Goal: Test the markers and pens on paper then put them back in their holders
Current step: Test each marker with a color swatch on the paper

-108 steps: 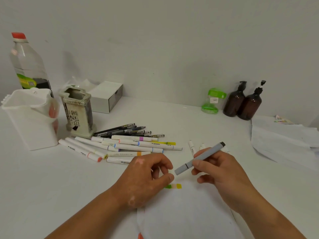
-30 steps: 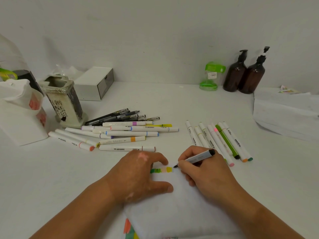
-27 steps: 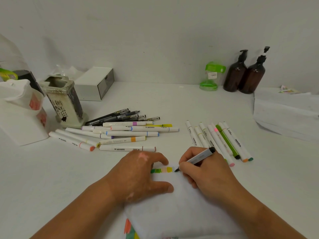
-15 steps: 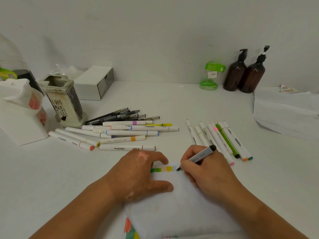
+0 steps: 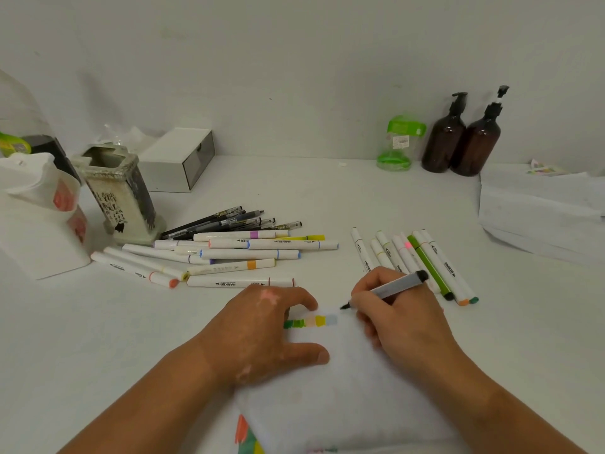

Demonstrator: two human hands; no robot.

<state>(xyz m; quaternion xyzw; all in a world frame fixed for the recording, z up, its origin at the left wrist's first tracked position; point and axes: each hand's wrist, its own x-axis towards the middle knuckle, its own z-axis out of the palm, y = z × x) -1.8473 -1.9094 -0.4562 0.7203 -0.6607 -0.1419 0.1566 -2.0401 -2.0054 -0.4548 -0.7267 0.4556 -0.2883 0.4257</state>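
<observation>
Grey marker [image 5: 394,287] clamped in right hand [image 5: 397,326] fingers, tip at paper [image 5: 343,381] beside colour swatches [image 5: 309,322], left hand [image 5: 265,335] pressed flat, fingers spread, on sheet atop table [image 5: 98,339].

Soft, even light over a white table [image 5: 327,198], flat in tone with a faint green-grey cast.

Shadows are weak and short: a pale one lies under the left hand [image 5: 262,332] and beside the brown bottles [image 5: 461,139]. No glare shows. The wide lens bends the left edge, where the white holder [image 5: 39,224] leans outward. Detail is slightly soft throughout, with small print on the markers [image 5: 248,253] barely legible.
</observation>
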